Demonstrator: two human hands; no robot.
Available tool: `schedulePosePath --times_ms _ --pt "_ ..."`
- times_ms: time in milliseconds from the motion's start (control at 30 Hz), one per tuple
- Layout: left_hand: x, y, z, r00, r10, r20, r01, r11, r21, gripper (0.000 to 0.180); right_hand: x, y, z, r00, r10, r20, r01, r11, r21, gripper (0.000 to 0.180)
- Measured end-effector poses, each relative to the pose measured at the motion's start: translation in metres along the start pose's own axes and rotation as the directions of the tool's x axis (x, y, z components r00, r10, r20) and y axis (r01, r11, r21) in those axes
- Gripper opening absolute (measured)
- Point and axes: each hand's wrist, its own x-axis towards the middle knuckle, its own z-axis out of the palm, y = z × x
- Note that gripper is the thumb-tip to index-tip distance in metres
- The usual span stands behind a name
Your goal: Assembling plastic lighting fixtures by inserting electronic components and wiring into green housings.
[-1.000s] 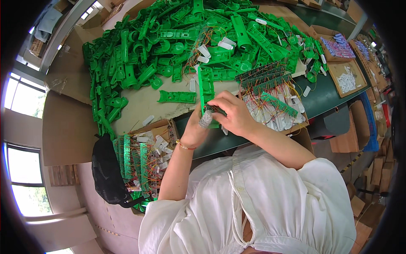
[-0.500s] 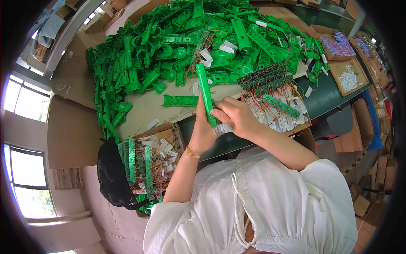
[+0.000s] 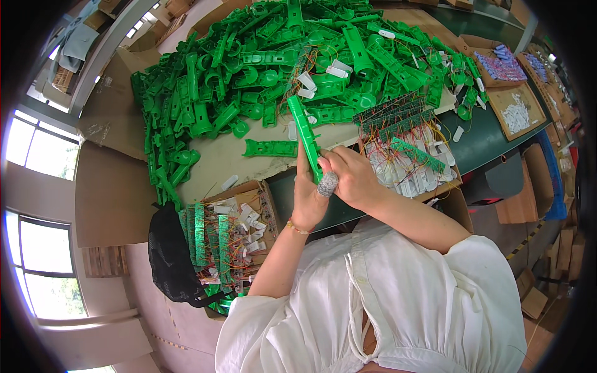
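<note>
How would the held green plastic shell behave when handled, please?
The green plastic shell juts straight out past the left hand, so it is probably stiff. Its smooth-looking surface may be somewhat slippery.

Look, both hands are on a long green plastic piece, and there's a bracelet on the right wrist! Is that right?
Not quite: the bracelet is on the left wrist, as the head view shows. The rest is right: the left hand and right hand are both on a long green plastic piece.
</note>
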Motion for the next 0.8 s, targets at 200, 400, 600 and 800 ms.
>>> schedulePosePath --times_ms 200,400,600,800 --pt "0.001 -0.002 0.003 0.999 -0.023 -0.043 0.017 0.99 -0.137 0.098 -0.001 0.001 0.006 0.999 -0.015 -0.042 0.013 0.999 -0.037 0.012" --pt "0.001 -0.006 0.002 0.997 0.031 -0.068 -0.042 0.985 -0.167 0.093 0.0 -0.004 0.007 0.997 0.028 -0.069 -0.029 0.999 -0.02 0.012" --pt "-0.006 -0.019 -0.014 0.98 -0.15 -0.13 0.119 0.968 -0.221 0.049 0.002 -0.014 0.013 0.997 0.063 0.035 -0.061 0.996 -0.063 0.012" --pt "-0.005 0.002 -0.013 0.857 -0.336 -0.39 0.207 0.919 -0.336 0.042 -0.01 -0.013 0.015 0.957 -0.29 0.023 0.29 0.95 -0.119 0.02"
